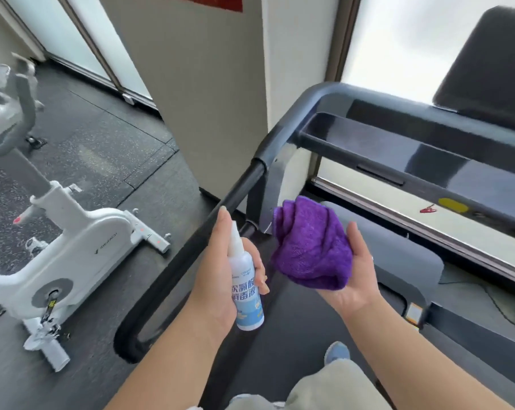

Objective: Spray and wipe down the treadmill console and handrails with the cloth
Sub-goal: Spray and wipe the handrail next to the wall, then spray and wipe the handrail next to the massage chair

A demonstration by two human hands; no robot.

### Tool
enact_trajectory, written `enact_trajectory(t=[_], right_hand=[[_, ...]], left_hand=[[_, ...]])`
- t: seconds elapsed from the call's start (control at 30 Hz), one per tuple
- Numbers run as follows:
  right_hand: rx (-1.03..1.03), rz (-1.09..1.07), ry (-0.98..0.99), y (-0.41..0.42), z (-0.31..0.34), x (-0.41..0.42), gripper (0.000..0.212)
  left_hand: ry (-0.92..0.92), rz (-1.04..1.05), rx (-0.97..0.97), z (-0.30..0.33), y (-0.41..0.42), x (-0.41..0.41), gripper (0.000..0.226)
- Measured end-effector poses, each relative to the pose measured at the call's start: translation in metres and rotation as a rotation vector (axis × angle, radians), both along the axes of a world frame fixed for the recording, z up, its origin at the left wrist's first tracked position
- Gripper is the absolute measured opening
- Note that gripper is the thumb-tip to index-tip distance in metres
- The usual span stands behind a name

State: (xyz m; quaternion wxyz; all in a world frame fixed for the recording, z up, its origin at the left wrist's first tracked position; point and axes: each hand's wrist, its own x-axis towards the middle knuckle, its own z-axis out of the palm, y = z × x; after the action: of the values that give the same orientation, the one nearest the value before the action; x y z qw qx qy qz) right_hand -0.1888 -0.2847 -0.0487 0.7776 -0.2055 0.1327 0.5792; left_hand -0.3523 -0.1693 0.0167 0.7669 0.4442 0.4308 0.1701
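A treadmill is viewed from above by a person standing on its belt (280, 350). A white spray bottle (246, 287) with a blue label is gripped in the left hand (220, 279), the fingers being wrapped round the body and the index finger laid on the nozzle at the top; the bottle is held upright just beside the left handrail (191, 261), a black padded bar running diagonally from the near loop up to the console frame. A bunched purple cloth (311, 247) is held in the right hand (351, 270), palm upward, with the fingers curled under and behind the fabric; the cloth is raised just to the right of the handrail, near the bottle but not touching it. The two hands are kept apart. Beyond the handrail, the dark console (422, 149) is seen as a crossbar with a flat panel, and a black screen (490, 66) is mounted above it. On the far side of the handrail from the cloth, a white exercise bike (82, 241) is placed on the dark speckled floor (108, 137). A blue shoe (337, 352) is visible on the belt.
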Motion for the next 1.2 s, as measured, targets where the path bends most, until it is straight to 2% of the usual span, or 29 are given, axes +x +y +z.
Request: enact_trajectory(t=[0.1, 0.17, 0.5, 0.67, 0.83, 0.97, 1.2], right_hand=[[-0.013, -0.087, -0.017, -0.032, 0.016, 0.043, 0.044], [-0.024, -0.125, -0.039, -0.055, 0.025, 0.068, 0.038], [-0.134, -0.301, -0.070, -0.144, 0.057, 0.160, 0.056], [-0.116, -0.429, -0.053, -0.170, 0.060, 0.175, 0.047], [-0.204, -0.579, -0.115, -0.181, 0.071, 0.183, 0.054], [-0.260, -0.701, -0.130, -0.180, 0.080, 0.173, 0.058], [-0.231, -0.861, -0.140, -0.168, 0.100, 0.143, 0.051]], left_hand=[[0.024, -0.103, 0.028, 0.009, -0.019, 0.051, 0.090], [0.025, -0.146, 0.044, 0.015, -0.030, 0.083, 0.090], [0.045, -0.348, 0.014, 0.027, -0.092, 0.207, 0.090], [0.112, -0.452, 0.033, 0.022, -0.098, 0.226, 0.093], [0.104, -0.516, 0.021, 0.023, -0.095, 0.247, 0.091], [0.084, -0.645, 0.042, 0.027, -0.088, 0.262, 0.088], [0.062, -0.759, 0.046, 0.034, -0.054, 0.274, 0.087]])
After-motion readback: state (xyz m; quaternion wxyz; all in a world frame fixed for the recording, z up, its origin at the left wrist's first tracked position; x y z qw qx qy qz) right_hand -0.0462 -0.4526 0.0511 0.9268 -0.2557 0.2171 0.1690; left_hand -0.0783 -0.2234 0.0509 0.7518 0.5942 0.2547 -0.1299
